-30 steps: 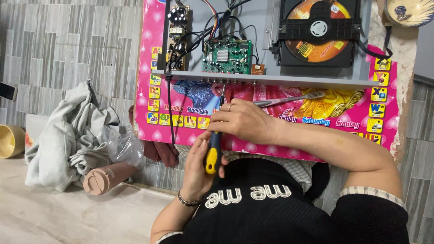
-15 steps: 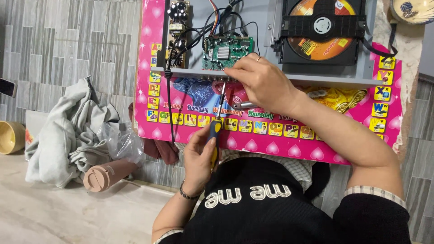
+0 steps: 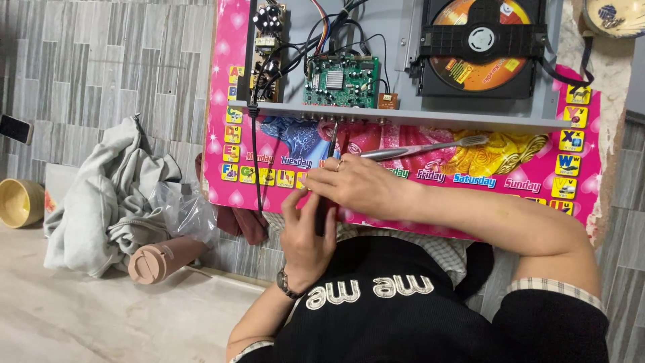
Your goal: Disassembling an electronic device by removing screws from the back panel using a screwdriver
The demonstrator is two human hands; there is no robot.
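Note:
An open disc player (image 3: 470, 114) lies on a pink picture mat (image 3: 571, 195), with a green circuit board (image 3: 340, 81) and a disc drive (image 3: 481, 47) showing inside. My left hand (image 3: 304, 238), a band on its wrist, grips the handle of a screwdriver (image 3: 332, 140). The shaft points at the player's rear edge. My right hand (image 3: 359, 187) reaches in from the right, and its fingers close on the screwdriver just above my left fingertips. A silver brush-like tool (image 3: 430, 147) lies on the mat beside my right hand.
A grey cloth heap (image 3: 101, 202) and a pink flask (image 3: 158, 259) on its side lie at the left. A yellow bowl (image 3: 19, 202) stands at the far left. A black cable (image 3: 255, 154) hangs over the mat. A striped tile wall is behind.
My right hand has come down from the player's rear edge to meet my left hand at the screwdriver. The silver tool has stayed on the mat.

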